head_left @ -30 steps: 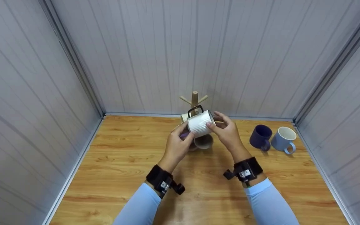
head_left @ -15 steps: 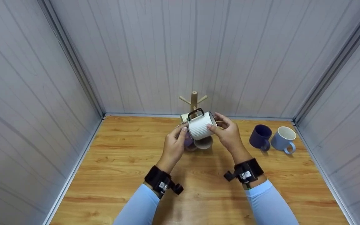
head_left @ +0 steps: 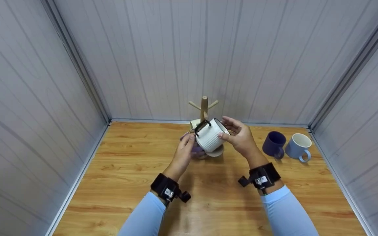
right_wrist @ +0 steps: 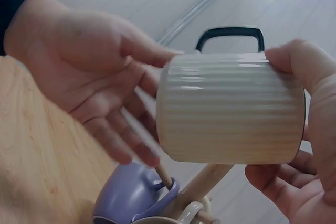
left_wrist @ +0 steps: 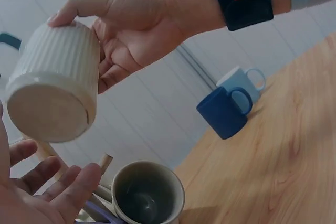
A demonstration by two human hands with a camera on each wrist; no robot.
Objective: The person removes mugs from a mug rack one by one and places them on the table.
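Working over our wooden table (head_left: 116, 170) between grey panel walls (head_left: 28, 82), our right hand (head_left: 240, 139) grips the ribbed white mug (head_left: 208, 137); our left hand (head_left: 184, 154), open-fingered, hovers just beside it.

Ribbed white mug (head_left: 209, 136) glossy ceramic; mug tree (head_left: 204, 106) matt wood; table (head_left: 130, 170) smooth woodgrain

A white ribbed ceramic mug with a black squared handle (head_left: 209, 138) (left_wrist: 52, 80) (right_wrist: 231, 107) hangs in the air above the table, tilted on its side. Its flat round base faces down and toward the person, its dark-rimmed mouth up and away to the right, and its handle points up and to the left. It sits just in front of a wooden mug tree's post (head_left: 204, 105), above the mugs already hanging there.
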